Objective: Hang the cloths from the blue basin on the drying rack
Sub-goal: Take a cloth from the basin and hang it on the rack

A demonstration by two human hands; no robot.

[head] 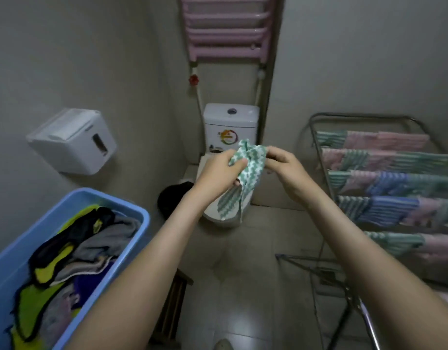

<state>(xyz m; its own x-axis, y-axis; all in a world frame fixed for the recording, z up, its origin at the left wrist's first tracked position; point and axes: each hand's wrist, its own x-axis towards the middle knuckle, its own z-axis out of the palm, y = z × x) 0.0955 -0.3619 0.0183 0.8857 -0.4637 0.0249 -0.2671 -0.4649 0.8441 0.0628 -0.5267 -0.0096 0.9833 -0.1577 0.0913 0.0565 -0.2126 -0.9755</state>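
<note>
Above toilet (225, 137): both hands, left (219, 173) and right (285, 165), pinch green-white cloth (245, 173), fingers curled.

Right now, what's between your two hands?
In the head view, the green-and-white cloth hangs bunched between the left hand and right hand; both grip it.

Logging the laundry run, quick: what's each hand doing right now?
Left hand: grips the green-and-white striped cloth.
Right hand: pinches the same cloth's top edge.

One held cloth (248, 173), one basin (74, 194), one rack (367, 320)
</note>
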